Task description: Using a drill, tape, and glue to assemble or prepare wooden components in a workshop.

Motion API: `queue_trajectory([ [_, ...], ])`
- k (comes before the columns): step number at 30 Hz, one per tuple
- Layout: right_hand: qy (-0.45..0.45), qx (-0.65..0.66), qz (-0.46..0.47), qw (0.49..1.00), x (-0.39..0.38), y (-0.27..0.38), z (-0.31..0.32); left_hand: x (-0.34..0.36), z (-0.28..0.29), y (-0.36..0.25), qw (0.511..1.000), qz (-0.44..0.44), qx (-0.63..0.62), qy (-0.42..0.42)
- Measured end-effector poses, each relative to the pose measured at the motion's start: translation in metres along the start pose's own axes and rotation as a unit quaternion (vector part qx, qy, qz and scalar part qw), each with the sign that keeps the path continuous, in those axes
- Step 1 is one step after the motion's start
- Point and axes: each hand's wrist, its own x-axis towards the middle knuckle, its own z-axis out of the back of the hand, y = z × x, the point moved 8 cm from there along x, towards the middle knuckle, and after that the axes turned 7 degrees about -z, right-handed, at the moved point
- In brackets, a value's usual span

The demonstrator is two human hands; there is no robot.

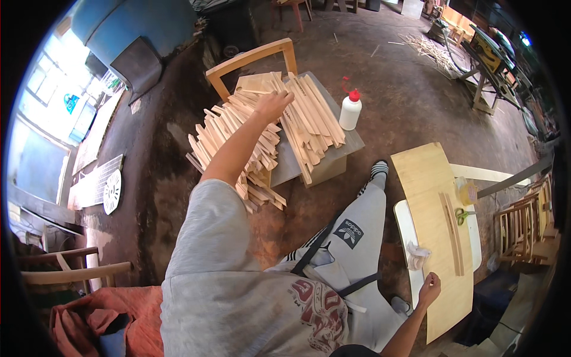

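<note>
My left hand (275,106) reaches out over cut wooden strips, its fingers closed at the upper end of a bundle. Under and right of it lies a neater row of wooden strips (309,116); a looser pile of pointed wooden strips (229,140) spreads to its left. Both rest on a grey-topped stand (351,140). My right hand (430,290) hovers at the near left edge of a plywood board (425,172), fingers curled in a pinch; anything in them is hidden. Two thin wooden strips (452,235) lie side by side on the board.
A white bottle with a red cap (351,112) stands right of the strips. The plywood carries green-handled scissors (462,215), a yellowish tub (466,191) and a crumpled clear bag (418,256). A wooden frame (250,56) rises behind the piles. A large blue tank (131,30) stands far left.
</note>
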Motion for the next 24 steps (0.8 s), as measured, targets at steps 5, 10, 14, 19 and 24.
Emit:
queue_trajectory([
  [5, -0.058, 0.090, 0.002, 0.994, -0.006, -0.007, 0.029, 0.051, 0.137, -0.057, 0.944, 0.031, -0.202, -0.258],
  [10, -0.043, 0.186, 0.142, 0.971, 0.002, 0.135, 0.038, 0.061, 0.231, -0.147, 0.711, -0.064, -0.620, -0.327],
  [14, -0.106, 0.128, 0.224, 0.960, -0.011, 0.226, 0.095, 0.110, 0.205, -0.327, 0.612, -0.104, -0.769, -0.154],
  [19, -0.025, 0.062, 0.092, 0.994, 0.012, 0.179, 0.083, 0.110, 0.092, -0.560, 0.461, 0.041, -0.878, 0.124],
  [24, 0.093, 0.128, -0.070, 0.985, 0.038, 0.018, 0.027, 0.114, 0.046, -0.680, 0.456, 0.007, -0.842, 0.290],
])
